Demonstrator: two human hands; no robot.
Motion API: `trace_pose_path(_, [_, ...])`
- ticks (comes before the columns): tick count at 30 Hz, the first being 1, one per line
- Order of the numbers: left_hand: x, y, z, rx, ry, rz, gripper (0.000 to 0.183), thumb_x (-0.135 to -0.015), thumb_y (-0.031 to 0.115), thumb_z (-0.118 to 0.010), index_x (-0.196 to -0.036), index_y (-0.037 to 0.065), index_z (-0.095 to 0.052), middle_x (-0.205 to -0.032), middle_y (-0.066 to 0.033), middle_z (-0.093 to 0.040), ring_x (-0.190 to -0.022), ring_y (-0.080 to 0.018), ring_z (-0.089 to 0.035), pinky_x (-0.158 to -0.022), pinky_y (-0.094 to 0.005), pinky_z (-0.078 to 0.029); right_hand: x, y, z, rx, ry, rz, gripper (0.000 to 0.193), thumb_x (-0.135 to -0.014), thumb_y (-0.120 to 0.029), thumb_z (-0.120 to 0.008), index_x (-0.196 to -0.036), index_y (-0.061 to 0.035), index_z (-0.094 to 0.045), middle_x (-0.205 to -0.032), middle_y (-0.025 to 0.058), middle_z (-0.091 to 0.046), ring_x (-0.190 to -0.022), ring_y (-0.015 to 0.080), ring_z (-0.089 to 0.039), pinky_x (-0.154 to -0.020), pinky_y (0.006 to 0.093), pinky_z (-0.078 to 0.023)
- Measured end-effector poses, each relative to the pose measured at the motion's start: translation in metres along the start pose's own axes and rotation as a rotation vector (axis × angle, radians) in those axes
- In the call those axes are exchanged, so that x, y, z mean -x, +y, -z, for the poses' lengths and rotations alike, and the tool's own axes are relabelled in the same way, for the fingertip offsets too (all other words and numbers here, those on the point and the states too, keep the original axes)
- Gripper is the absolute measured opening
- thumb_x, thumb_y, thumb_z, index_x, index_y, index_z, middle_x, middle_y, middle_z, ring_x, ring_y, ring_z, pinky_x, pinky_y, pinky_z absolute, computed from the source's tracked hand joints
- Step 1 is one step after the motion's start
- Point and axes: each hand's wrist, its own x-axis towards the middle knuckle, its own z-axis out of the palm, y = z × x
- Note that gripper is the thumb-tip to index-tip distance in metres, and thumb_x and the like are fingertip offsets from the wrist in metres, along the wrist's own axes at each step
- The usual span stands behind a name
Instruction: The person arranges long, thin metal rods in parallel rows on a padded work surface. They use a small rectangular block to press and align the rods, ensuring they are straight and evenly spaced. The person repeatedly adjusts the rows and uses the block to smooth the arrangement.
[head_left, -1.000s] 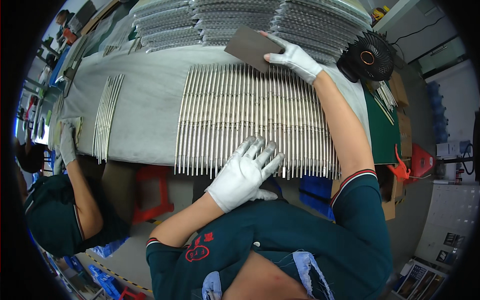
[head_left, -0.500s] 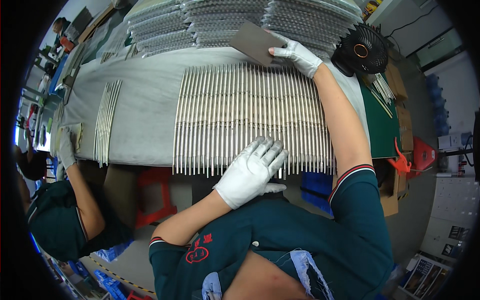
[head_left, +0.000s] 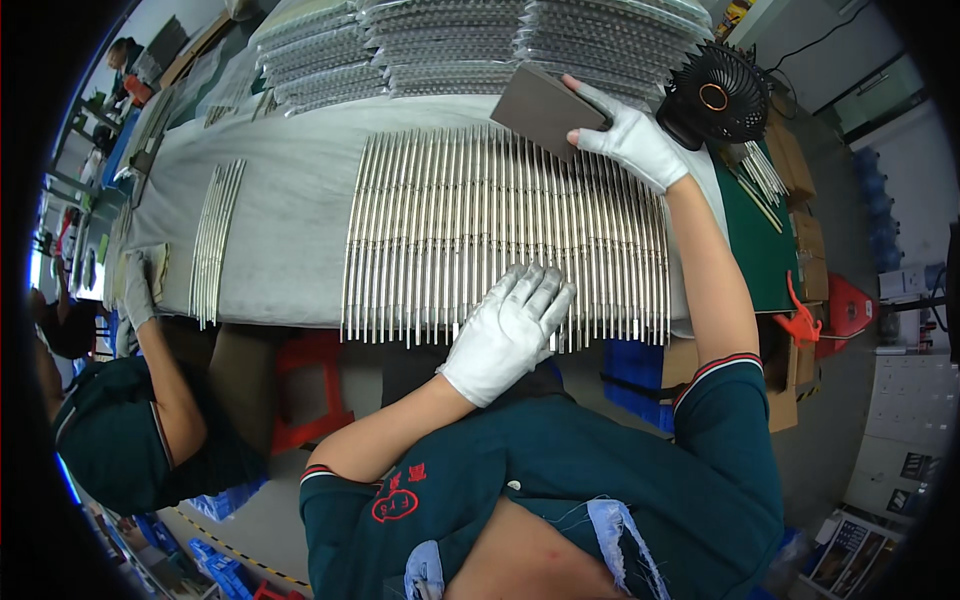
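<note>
Many slim, shiny metal rods (head_left: 440,220) lie side by side in a wide row on the grey-covered table, their near ends reaching past its front edge. My left hand (head_left: 508,335), in a white glove with greyed fingertips, rests on the near part of the rods. Its fingers are stretched out flat, holding nothing. At the far right of the row, my right hand (head_left: 632,145) grips a flat, grey-brown rectangular block (head_left: 545,112) by its right end. The glove leaves the thumb tip and a fingertip bare. The block is tilted over the rods' far ends; whether it touches them I cannot tell.
Stacks of clear textured plastic trays (head_left: 450,50) line the back. A black fan (head_left: 715,97) stands at the back right, beside more rods (head_left: 762,180). On the left lies a small rod bundle (head_left: 215,245), near a co-worker's gloved hand (head_left: 137,290). A red stool (head_left: 308,385) stands below.
My right hand has moved rightward and nearer with the block, which now shows its thick edge. My left hand has shifted slightly. The rods have moved a little.
</note>
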Motion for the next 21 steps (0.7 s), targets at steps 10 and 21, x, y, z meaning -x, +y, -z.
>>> trace_pose_path(10, [0.007, -0.002, -0.01, 0.019, 0.091, -0.002, 0.071, -0.077, 0.027, -0.078, -0.141, 0.01, -0.053, -0.137, -0.0122, -0.058, -0.128, -0.0319, -0.056, -0.113, -0.0469, -0.042, 0.082, 0.01, 0.011, 0.575, 0.158, -0.149, 0.073, -0.083, -0.024, -0.078, -0.15, -0.023, -0.051, -0.14, 0.0138, -0.062, -0.126, 0.0275, -0.061, -0.109, 0.0331, -0.044])
trace_pose_path(21, [0.011, -0.003, -0.004, -0.012, 0.11, -0.031, 0.059, -0.079, 0.027, -0.075, -0.133, 0.008, -0.059, -0.133, -0.0118, -0.061, -0.124, -0.0297, -0.059, -0.11, -0.0463, -0.044, 0.095, 0.017, -0.002, 0.697, 0.268, -0.004, 0.069, -0.086, -0.044, -0.074, -0.15, -0.0369, -0.049, -0.103, 0.017, -0.074, -0.08, 0.036, -0.072, -0.075, 0.0411, -0.059])
